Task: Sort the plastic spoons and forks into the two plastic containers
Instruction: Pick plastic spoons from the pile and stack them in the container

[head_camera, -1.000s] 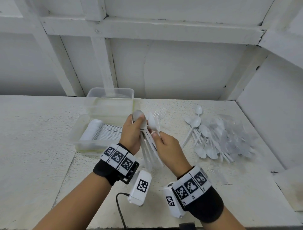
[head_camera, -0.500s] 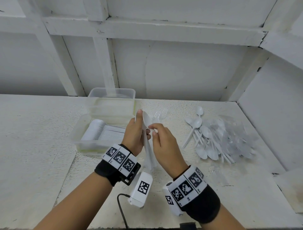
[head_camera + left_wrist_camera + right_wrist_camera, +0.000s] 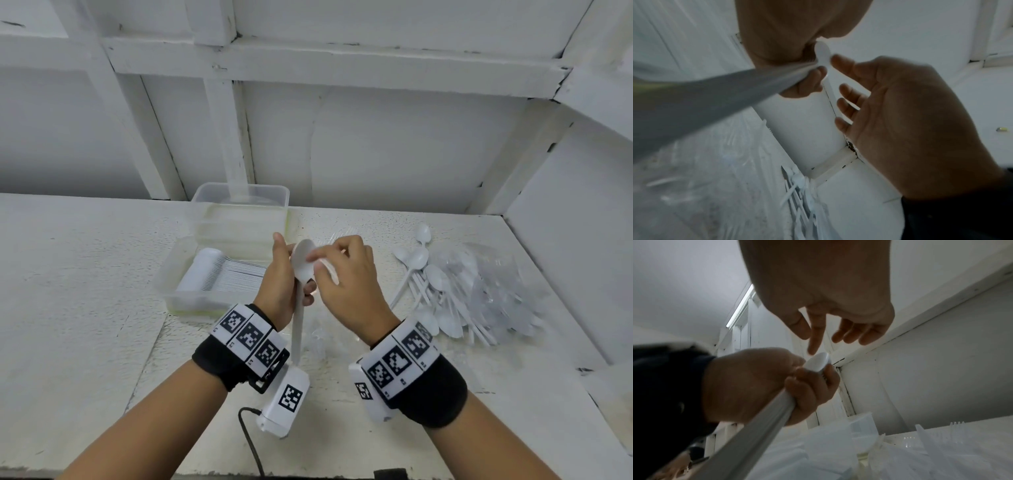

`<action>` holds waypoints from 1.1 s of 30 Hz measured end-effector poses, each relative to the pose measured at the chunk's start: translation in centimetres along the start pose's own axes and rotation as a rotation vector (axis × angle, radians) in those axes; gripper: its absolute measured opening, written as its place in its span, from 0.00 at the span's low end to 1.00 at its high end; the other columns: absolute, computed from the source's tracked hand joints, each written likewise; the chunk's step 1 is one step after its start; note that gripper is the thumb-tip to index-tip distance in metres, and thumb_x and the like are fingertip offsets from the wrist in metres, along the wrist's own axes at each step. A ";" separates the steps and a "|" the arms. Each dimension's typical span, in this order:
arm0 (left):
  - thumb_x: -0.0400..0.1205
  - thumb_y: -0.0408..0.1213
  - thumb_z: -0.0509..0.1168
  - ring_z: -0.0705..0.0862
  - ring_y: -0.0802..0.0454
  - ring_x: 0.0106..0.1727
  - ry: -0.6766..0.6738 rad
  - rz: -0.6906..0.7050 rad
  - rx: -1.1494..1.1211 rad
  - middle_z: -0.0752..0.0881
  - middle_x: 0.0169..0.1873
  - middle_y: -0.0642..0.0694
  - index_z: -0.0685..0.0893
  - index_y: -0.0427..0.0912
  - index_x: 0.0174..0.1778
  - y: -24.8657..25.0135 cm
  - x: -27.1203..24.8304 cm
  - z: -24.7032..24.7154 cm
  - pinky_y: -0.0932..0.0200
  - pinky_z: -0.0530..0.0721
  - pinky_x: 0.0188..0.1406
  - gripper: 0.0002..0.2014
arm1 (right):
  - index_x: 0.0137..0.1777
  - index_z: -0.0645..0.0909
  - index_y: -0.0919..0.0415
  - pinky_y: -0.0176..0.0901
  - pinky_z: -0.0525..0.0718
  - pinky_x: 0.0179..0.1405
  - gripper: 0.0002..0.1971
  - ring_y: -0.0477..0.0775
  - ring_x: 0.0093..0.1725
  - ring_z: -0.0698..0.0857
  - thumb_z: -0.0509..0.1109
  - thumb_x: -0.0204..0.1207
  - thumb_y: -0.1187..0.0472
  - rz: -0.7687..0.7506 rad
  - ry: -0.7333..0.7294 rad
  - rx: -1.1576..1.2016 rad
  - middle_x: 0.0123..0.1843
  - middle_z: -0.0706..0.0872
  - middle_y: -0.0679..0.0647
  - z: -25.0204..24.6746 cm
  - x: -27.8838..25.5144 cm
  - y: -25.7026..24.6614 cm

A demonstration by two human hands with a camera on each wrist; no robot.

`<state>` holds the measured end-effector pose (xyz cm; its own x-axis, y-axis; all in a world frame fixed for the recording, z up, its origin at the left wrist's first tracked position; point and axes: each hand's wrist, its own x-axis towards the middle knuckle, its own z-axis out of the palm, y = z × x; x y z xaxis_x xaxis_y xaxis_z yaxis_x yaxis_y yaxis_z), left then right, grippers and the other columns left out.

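Head view: left hand (image 3: 281, 291) grips a stacked spoon bundle (image 3: 301, 274) upright above the table (image 3: 85, 291). Right hand (image 3: 346, 284) fingers (image 3: 815, 339) loosely spread, index touching the top bowl. Spoon-filled container (image 3: 178, 277) just left; loose pile (image 3: 455, 291) right.

From my remote seat, the stacked white plastic spoons (image 3: 298, 301) hide their count behind the left hand (image 3: 281, 284). The blurred handles (image 3: 705, 100) smear grey at the left wrist. The clear plastic forks (image 3: 507, 291) on the right blend together.
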<state>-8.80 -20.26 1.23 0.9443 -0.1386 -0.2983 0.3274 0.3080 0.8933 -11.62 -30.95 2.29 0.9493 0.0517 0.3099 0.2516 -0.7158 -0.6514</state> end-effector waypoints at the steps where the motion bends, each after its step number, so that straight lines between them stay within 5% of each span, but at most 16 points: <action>1: 0.83 0.64 0.37 0.70 0.54 0.17 0.001 0.003 0.025 0.76 0.20 0.47 0.74 0.39 0.59 0.1 0.0 -0.1 0.67 0.66 0.17 0.34 | 0.61 0.80 0.54 0.52 0.73 0.58 0.24 0.55 0.57 0.72 0.51 0.73 0.45 -0.013 0.016 -0.036 0.57 0.73 0.52 -0.3 0.3 -0.2; 6: 0.79 0.68 0.31 0.68 0.56 0.16 -0.049 -0.041 0.130 0.78 0.21 0.47 0.65 0.49 0.71 0.8 -0.4 -0.1 0.67 0.66 0.17 0.36 | 0.70 0.67 0.48 0.54 0.72 0.56 0.23 0.58 0.59 0.78 0.51 0.80 0.38 -0.048 -0.248 -0.359 0.56 0.81 0.53 -1.3 1.9 -0.8; 11: 0.78 0.68 0.30 0.68 0.54 0.17 -0.111 -0.085 0.119 0.85 0.47 0.42 0.58 0.56 0.77 1.3 -0.8 -0.2 0.63 0.71 0.21 0.35 | 0.57 0.74 0.55 0.44 0.71 0.34 0.16 0.55 0.39 0.79 0.56 0.82 0.44 0.015 -0.320 -0.144 0.35 0.77 0.49 -1.4 2.7 -0.4; 14: 0.79 0.67 0.32 0.71 0.51 0.19 -0.142 -0.085 0.176 0.83 0.41 0.36 0.59 0.52 0.76 1.6 -1.0 -0.6 0.62 0.74 0.21 0.35 | 0.53 0.71 0.54 0.40 0.68 0.30 0.12 0.50 0.34 0.76 0.56 0.83 0.46 0.026 -0.318 -0.058 0.31 0.74 0.45 -1.3 2.6 -0.2; 20: 0.82 0.62 0.43 0.74 0.50 0.22 -0.265 -0.155 0.530 0.83 0.30 0.44 0.75 0.42 0.55 3.0 -2.3 -2.4 0.61 0.74 0.23 0.28 | 0.53 0.70 0.56 0.38 0.68 0.29 0.11 0.45 0.29 0.72 0.55 0.84 0.49 0.061 -0.195 0.105 0.32 0.75 0.47 -2.5 3.5 0.4; 23: 0.85 0.48 0.54 0.72 0.54 0.23 -0.319 -0.091 0.766 0.78 0.27 0.48 0.76 0.37 0.51 3.3 -2.7 -3.4 0.62 0.72 0.22 0.16 | 0.52 0.70 0.53 0.25 0.67 0.32 0.09 0.42 0.39 0.77 0.54 0.85 0.50 0.087 -0.205 0.153 0.42 0.80 0.46 -3.1 3.8 0.7; 27: 0.86 0.46 0.54 0.72 0.56 0.20 -0.328 -0.053 0.871 0.73 0.20 0.55 0.75 0.42 0.44 4.1 -2.7 -4.2 0.63 0.73 0.20 0.13 | 0.54 0.68 0.55 0.19 0.68 0.39 0.11 0.46 0.49 0.78 0.52 0.85 0.49 0.091 -0.257 0.182 0.49 0.80 0.47 -2.5 3.7 0.5; 30: 0.86 0.46 0.53 0.70 0.59 0.17 -0.323 -0.033 0.927 0.73 0.23 0.51 0.75 0.44 0.44 4.3 -2.8 -4.8 0.65 0.69 0.17 0.11 | 0.53 0.67 0.56 0.21 0.71 0.37 0.11 0.41 0.43 0.77 0.51 0.85 0.49 0.058 -0.255 0.178 0.45 0.78 0.45 -1.8 3.8 0.2; 33: 0.86 0.48 0.52 0.67 0.62 0.17 -0.285 -0.035 0.930 0.71 0.24 0.51 0.77 0.45 0.45 4.6 -2.8 -5.7 0.67 0.64 0.17 0.14 | 0.58 0.70 0.55 0.34 0.73 0.48 0.13 0.46 0.52 0.77 0.54 0.84 0.47 -0.003 -0.291 0.114 0.56 0.77 0.52 -1.3 4.1 0.3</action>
<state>-9.77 -13.10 4.26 0.8512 -0.3939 -0.3469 0.0837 -0.5505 0.8306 -7.94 -31.84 4.26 0.9585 0.2627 0.1109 0.2580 -0.6332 -0.7298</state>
